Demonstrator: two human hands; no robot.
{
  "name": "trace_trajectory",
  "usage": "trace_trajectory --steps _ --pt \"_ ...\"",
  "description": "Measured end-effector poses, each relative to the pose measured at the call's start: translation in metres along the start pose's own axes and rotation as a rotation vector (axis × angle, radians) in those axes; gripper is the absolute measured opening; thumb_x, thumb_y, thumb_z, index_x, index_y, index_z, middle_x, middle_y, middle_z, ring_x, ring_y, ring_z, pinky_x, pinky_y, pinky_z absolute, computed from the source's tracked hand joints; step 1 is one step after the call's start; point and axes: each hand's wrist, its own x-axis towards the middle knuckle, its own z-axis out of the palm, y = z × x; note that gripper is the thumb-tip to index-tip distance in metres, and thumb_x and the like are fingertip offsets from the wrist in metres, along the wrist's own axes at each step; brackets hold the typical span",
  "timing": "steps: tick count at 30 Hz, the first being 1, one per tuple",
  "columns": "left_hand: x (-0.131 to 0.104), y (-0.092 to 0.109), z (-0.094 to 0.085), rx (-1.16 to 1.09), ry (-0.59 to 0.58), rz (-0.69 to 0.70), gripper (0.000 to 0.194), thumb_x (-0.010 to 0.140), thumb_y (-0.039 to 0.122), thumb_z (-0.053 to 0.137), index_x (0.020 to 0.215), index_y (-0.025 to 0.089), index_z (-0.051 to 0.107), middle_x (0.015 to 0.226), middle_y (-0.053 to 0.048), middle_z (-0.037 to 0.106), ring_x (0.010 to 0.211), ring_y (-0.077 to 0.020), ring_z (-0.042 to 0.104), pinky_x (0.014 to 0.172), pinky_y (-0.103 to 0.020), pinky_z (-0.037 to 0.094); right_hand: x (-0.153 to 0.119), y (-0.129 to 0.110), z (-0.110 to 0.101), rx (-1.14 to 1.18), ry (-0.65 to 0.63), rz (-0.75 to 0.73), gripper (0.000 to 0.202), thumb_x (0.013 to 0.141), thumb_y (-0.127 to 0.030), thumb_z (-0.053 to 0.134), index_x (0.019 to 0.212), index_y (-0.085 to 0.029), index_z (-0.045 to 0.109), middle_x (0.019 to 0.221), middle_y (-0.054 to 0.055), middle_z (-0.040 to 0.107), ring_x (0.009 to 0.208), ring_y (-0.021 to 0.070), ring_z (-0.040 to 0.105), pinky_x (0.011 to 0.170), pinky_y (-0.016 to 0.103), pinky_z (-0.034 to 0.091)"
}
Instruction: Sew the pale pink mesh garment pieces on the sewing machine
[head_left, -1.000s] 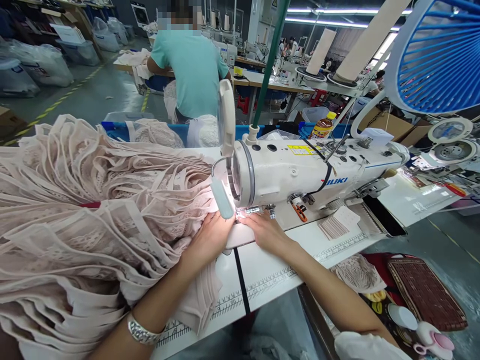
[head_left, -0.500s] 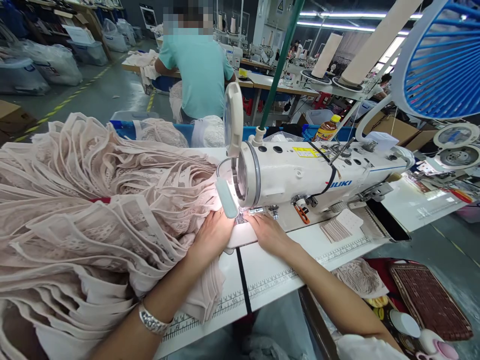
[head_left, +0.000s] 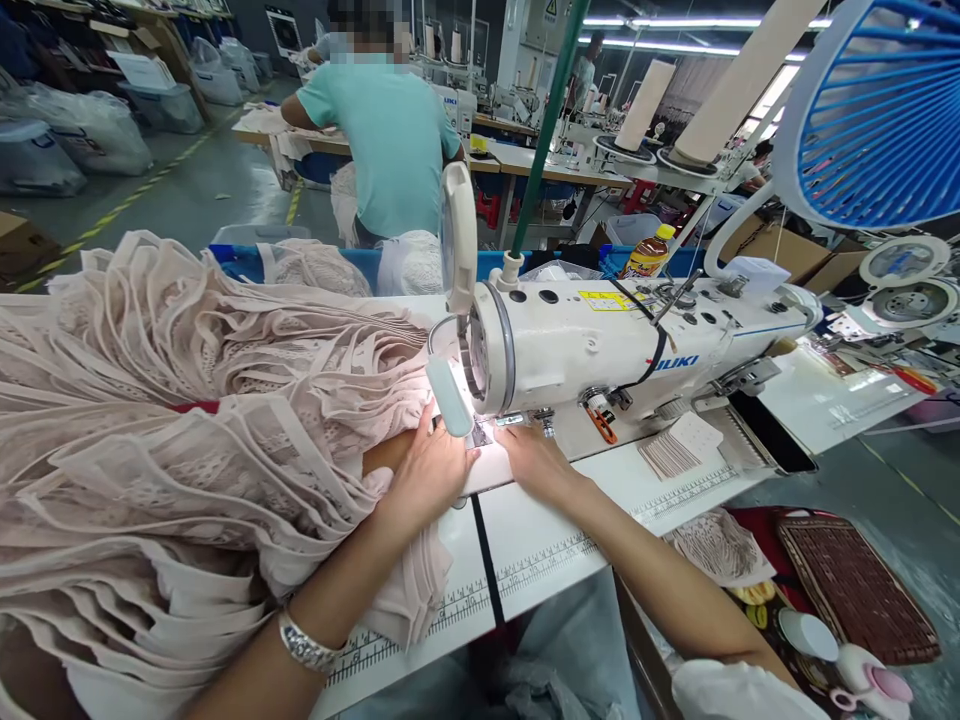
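Note:
My left hand lies at the left of the needle area, fingers stretched and thumb apart, against the edge of the pale pink lace garments. My right hand is on the right of the needle, fingertips close together by the presser foot; what they hold, if anything, is too small to make out. Both hands are under the head of a white sewing machine. A pale green lamp-like piece hangs in front of the needle and partly hides the stitching spot. The garments are heaped in overlapping layers beside my left arm.
A small stack of pale pieces lies right on the white table, which has a printed ruler. A blue fan and thread cones stand at upper right. A person in a turquoise shirt sits ahead.
My left hand has drawn slightly back from the needle, its thumb and fingers spreading apart. My right hand stays almost in place. The view has shifted a little.

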Motion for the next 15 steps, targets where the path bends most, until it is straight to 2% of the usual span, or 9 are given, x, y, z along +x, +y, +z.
trace_trajectory --steps 4,8,11,15 --pt "-0.001 -0.002 0.003 -0.033 -0.023 -0.006 0.035 0.094 0.025 0.053 0.124 0.008 0.052 0.109 -0.017 0.067 0.118 -0.0328 0.056 0.099 -0.053 0.042 -0.004 0.000 0.002 -0.028 0.067 -0.040 0.047 0.081 -0.002 0.047 0.123 -0.019 0.061 0.106 0.012 0.067 0.096 0.0256 0.061 0.067 0.031 0.049" --pt "-0.001 -0.001 0.002 -0.049 -0.017 -0.015 0.031 0.094 0.024 0.052 0.121 0.009 0.053 0.112 -0.018 0.067 0.118 -0.0324 0.057 0.096 -0.052 0.046 -0.007 0.005 0.008 0.005 0.103 -0.090 0.058 0.081 0.000 0.043 0.134 -0.015 0.058 0.122 0.014 0.064 0.105 0.0253 0.061 0.079 0.034 0.053" --pt "-0.001 0.000 0.002 -0.055 -0.010 -0.011 0.031 0.093 0.023 0.053 0.122 0.010 0.054 0.113 -0.017 0.067 0.117 -0.0322 0.057 0.095 -0.051 0.047 -0.007 0.008 0.008 0.051 0.067 -0.120 0.062 0.080 0.002 0.041 0.137 -0.017 0.057 0.135 0.011 0.059 0.112 0.0235 0.060 0.089 0.035 0.053" --pt "0.000 0.001 0.000 -0.047 -0.010 -0.037 0.029 0.092 0.024 0.054 0.117 0.011 0.058 0.111 -0.016 0.068 0.117 -0.0319 0.057 0.097 -0.050 0.048 -0.007 0.007 -0.001 0.076 -0.042 -0.076 0.064 0.082 0.002 0.039 0.141 -0.019 0.053 0.143 0.009 0.054 0.122 0.0228 0.056 0.093 0.034 0.052"
